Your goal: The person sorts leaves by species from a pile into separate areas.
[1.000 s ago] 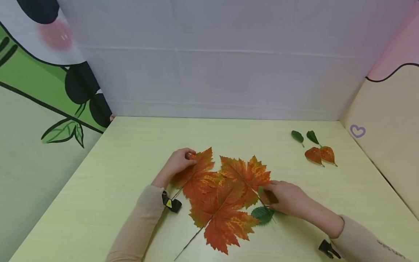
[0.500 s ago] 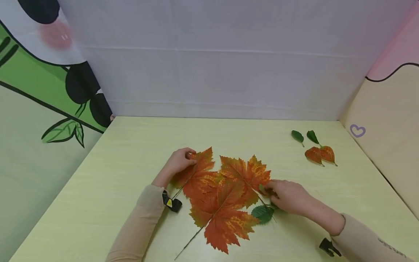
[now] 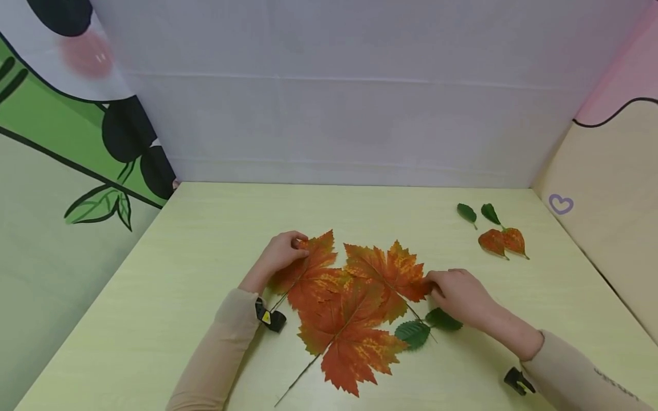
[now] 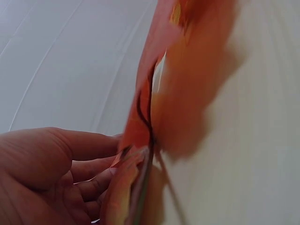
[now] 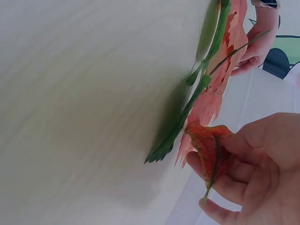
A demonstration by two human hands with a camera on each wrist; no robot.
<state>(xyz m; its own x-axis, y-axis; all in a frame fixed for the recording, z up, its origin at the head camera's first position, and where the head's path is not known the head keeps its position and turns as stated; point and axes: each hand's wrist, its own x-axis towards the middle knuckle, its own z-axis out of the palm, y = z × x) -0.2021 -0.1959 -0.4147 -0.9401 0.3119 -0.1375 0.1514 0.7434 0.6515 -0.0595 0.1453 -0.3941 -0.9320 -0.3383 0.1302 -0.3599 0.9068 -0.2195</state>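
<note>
Three large orange maple leaves [image 3: 349, 337] overlap on the table, with thin stems showing. At the far left of this spread, my left hand [image 3: 280, 254] pinches the edge of the left maple leaf [image 3: 313, 274]. Its fingertips also show at that leaf's rim in the left wrist view. Held between the thumb and fingers of my right hand [image 3: 462, 297] is a small red-orange leaf [image 5: 213, 154] with a green stem. It is right beside the right maple leaf [image 3: 388, 274], overlapping its edge in the head view. Two green leaves [image 3: 413, 335] lie just below the right hand.
Towards the back right of the table [image 3: 180, 228] lie two small green leaves [image 3: 466, 213] and two small orange leaves [image 3: 492, 244]. A pale grey-white backdrop [image 3: 360, 114] rises behind the table. Printed panels [image 3: 87, 188] stand along both sides.
My right hand has moved up and a little to the right with the small leaf, turning it orange side out. The green leaf beneath now shows more fully. My left hand stays put.
</note>
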